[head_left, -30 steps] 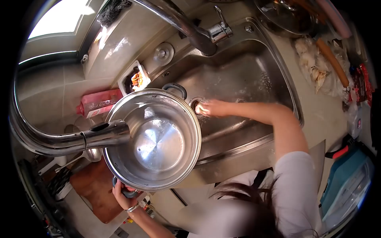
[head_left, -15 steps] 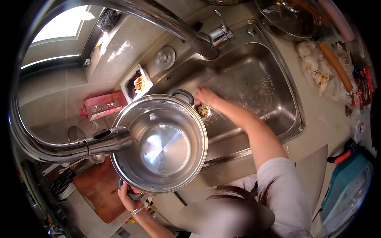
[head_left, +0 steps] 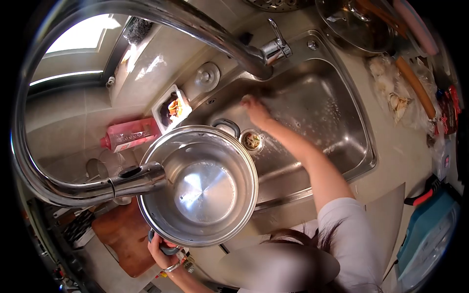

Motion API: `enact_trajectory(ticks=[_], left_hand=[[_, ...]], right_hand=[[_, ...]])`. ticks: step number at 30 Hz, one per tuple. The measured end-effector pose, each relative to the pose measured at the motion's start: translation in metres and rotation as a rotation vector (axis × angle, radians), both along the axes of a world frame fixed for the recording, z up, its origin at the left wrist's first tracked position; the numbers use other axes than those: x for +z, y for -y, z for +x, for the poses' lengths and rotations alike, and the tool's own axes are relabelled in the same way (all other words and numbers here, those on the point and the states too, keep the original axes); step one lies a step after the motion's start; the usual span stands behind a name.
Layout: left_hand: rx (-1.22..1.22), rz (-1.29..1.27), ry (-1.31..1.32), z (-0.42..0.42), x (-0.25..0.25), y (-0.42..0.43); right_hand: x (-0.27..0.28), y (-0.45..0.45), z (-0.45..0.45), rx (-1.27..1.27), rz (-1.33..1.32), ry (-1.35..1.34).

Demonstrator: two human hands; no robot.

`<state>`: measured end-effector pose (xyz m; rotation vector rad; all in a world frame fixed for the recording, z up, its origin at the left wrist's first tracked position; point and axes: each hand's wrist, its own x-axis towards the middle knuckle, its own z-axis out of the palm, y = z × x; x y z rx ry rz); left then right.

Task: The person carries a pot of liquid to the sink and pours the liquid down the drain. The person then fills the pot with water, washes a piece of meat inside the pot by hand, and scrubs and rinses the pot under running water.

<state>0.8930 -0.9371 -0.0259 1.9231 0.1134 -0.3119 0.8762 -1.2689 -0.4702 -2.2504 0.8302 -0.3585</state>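
My left hand [head_left: 159, 251] is closed around the near dark handle of a large steel pot [head_left: 205, 195]. The pot is tilted so its shiny inside shows, and its far handle [head_left: 226, 127] reaches over the sink's left end. Inside the steel sink [head_left: 312, 117], my right hand [head_left: 255, 113] is low over the basin floor, its fingers curled together. What those fingers hold, if anything, is too small and blurred to make out. Beside the pot rim, food scraps [head_left: 251, 140] lie in the drain strainer.
A curved chrome faucet [head_left: 139, 178] arches over the pot. Left of the sink are a pink bottle [head_left: 132, 134], a white tray with scraps [head_left: 172, 110] and a wooden cutting board [head_left: 124, 239]. A lidded pan [head_left: 356, 24] and plastic bags [head_left: 400, 93] stand on the right.
My right hand has moved from beside the drain strainer toward the back of the sink, so the strainer shows fully. My left hand keeps its grip on the pot; the view has shifted slightly.
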Motion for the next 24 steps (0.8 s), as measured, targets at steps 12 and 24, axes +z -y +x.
enact_trajectory(ticks=[12, 24], left_hand=[[-0.160, -0.038, -0.091, -0.020, -0.011, 0.030], [-0.293, -0.200, -0.327, -0.041, -0.087, 0.087]], right_hand=[[0.074, 0.012, -0.066, 0.369, 0.316, -0.179], [0.124, 0.074, -0.265, 0.336, -0.127, -0.631]])
